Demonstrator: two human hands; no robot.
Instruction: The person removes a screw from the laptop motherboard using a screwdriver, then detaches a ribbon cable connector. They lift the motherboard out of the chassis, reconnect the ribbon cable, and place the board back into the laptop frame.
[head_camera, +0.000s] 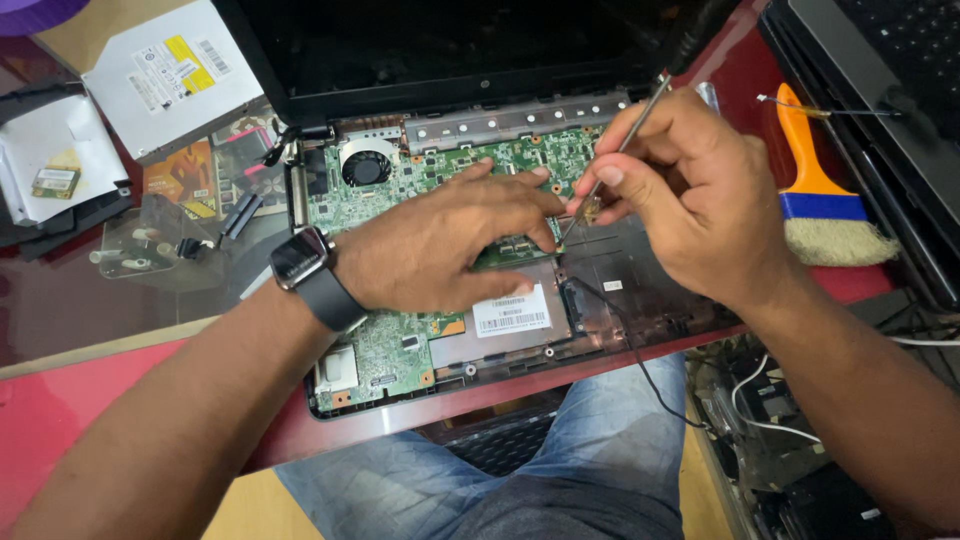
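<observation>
Head view. We see an opened laptop base (600, 320) lying on a red surface (60, 410), its green motherboard (400, 190) exposed and a round cooling fan (366, 165) set near the board's upper left corner. The left hand (440, 250), with a dark smartwatch (300, 258) on its wrist, rests flat on the motherboard, fingers together and stretched toward the right; it clamps on nothing. The right hand (690, 190) is closed around a thin metal tool (615, 155), pinched between thumb and forefinger, the shaft slanting down to the left. The tool's tip meets the board just beside the left fingertips (545, 205), near the board's right edge. A grey metal plate with a white label (510, 315) sits below the left hand, and a thin black wire (630, 345) runs from the base down over the surface's edge.

To the right, we note an orange-handled brush (815, 195) with pale bristles lying on the surface, near the right hand but apart from it, and part of a second laptop (890, 60) at the corner. To the upper left lie a silver optical drive (175, 75) and a small clear plastic piece (150, 240). The person's blue jeans (560, 470) show below the surface.
</observation>
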